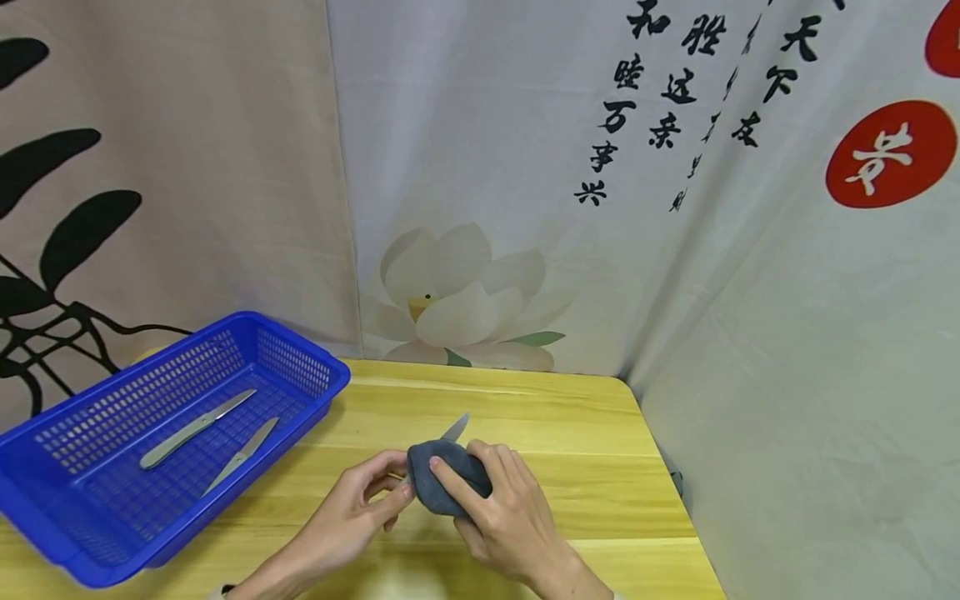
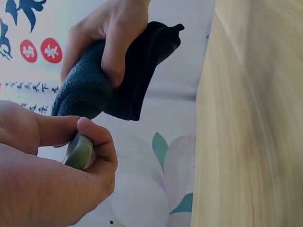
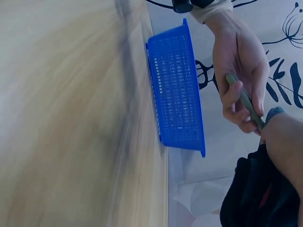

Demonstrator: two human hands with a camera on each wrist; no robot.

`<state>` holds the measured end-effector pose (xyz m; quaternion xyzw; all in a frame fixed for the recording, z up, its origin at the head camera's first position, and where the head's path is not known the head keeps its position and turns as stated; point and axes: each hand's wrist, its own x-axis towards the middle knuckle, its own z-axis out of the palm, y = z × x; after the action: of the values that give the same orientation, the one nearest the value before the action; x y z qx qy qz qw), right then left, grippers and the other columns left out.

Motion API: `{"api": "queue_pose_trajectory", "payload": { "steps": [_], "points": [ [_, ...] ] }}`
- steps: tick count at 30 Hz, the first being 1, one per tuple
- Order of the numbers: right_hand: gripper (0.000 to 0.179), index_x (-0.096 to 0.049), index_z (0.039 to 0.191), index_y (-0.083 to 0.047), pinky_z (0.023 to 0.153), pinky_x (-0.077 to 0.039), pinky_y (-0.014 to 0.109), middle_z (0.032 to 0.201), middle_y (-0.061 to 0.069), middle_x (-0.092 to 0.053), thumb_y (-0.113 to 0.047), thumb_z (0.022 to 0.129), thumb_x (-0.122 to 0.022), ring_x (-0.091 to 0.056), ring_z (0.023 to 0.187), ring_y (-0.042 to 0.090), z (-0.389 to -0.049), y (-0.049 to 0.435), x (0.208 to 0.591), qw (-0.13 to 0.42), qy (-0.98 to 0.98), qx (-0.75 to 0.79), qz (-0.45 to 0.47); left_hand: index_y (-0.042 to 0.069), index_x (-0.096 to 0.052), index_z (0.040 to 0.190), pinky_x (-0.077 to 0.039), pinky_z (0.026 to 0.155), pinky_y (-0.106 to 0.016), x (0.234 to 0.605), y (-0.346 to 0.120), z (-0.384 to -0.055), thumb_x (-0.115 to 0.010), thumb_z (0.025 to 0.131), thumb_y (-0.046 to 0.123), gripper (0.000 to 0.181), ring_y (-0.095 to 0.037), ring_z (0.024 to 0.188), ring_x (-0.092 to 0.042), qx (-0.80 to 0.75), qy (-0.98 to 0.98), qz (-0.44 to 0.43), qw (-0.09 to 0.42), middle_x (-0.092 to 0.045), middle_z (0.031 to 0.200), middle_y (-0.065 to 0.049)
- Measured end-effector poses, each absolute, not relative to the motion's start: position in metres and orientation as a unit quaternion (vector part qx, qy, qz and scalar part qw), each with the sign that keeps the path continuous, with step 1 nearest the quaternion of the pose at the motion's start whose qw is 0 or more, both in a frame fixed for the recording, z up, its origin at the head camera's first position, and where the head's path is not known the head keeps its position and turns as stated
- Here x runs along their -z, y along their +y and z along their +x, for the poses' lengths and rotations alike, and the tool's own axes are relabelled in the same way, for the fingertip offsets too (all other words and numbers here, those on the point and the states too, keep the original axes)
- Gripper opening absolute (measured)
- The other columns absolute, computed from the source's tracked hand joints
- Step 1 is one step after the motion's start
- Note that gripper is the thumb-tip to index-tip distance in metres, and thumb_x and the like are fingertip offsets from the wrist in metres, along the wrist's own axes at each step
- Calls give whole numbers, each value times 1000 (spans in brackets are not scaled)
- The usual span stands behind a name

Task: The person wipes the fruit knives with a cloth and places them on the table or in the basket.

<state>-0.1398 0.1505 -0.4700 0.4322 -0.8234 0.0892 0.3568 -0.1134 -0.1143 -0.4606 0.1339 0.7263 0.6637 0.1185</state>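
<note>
My left hand (image 1: 356, 504) grips the pale green handle (image 3: 246, 101) of a knife. The knife's blade (image 1: 456, 427) sticks out past the far side of a dark grey-blue cloth (image 1: 442, 479). With my right hand (image 1: 513, 508) I hold that cloth folded around the blade, the index finger lying along its top. In the left wrist view the butt of the handle (image 2: 79, 151) shows between my left thumb and fingers, and the cloth (image 2: 85, 87) hangs from my right hand. Most of the blade is hidden in the cloth.
On the left of the wooden table (image 1: 600, 467) stands a blue plastic basket (image 1: 330, 379). Two knives lie in it, one knife (image 1: 180, 440) with a pale green handle and another knife (image 1: 243, 454) near its right wall. Printed curtains (image 1: 480, 167) hang behind and to the right.
</note>
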Motion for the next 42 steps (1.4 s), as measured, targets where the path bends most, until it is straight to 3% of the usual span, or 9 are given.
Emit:
{"api": "queue_pose_trajectory", "payload": {
  "steps": [8,19,26,30,38,42],
  "points": [
    [83,-64,161,-24,87,-59,41,132,18,-67,-18,81,-85,-59,100,26,-156,159,467,379,-825,-92,409,-1,-63,146,-59,73,-26,463,-116,-112,-64,117,19,35,-9,101,-68,-667,720,160,109,-66,132,-21],
    [70,-66,159,-22,83,-58,44,129,22,-67,-18,90,-70,-60,98,28,-172,172,465,396,-830,-97,379,0,-64,145,-57,72,-25,465,-119,-111,-64,117,19,34,-9,100,-68,-664,720,164,114,-67,127,-18],
    [72,-69,156,-21,82,-57,47,130,25,-66,-13,85,-72,-60,99,32,-179,179,460,405,-838,-96,353,-2,-62,146,-59,74,-27,469,-118,-110,-64,116,17,35,-7,103,-69,-674,711,168,108,-66,131,-17],
    [72,-68,157,-19,82,-57,47,129,24,-65,-13,85,-72,-59,98,31,-172,177,457,406,-833,-104,362,-3,-59,150,-60,74,-27,469,-118,-111,-64,116,18,40,-7,104,-69,-682,707,152,108,-65,134,-19],
    [58,-65,160,-22,87,-58,39,130,17,-67,-24,102,-63,-60,100,25,-146,158,462,381,-815,-96,426,-3,-57,152,-60,74,-30,465,-118,-114,-65,117,24,45,-10,102,-69,-677,714,133,118,-60,142,-25],
    [64,-62,163,-24,85,-57,35,131,15,-67,-26,99,-71,-59,100,23,-138,153,465,367,-817,-85,437,-1,-57,152,-60,73,-31,466,-118,-115,-64,117,24,44,-10,103,-69,-679,710,141,123,-58,143,-26]
  ]
}}
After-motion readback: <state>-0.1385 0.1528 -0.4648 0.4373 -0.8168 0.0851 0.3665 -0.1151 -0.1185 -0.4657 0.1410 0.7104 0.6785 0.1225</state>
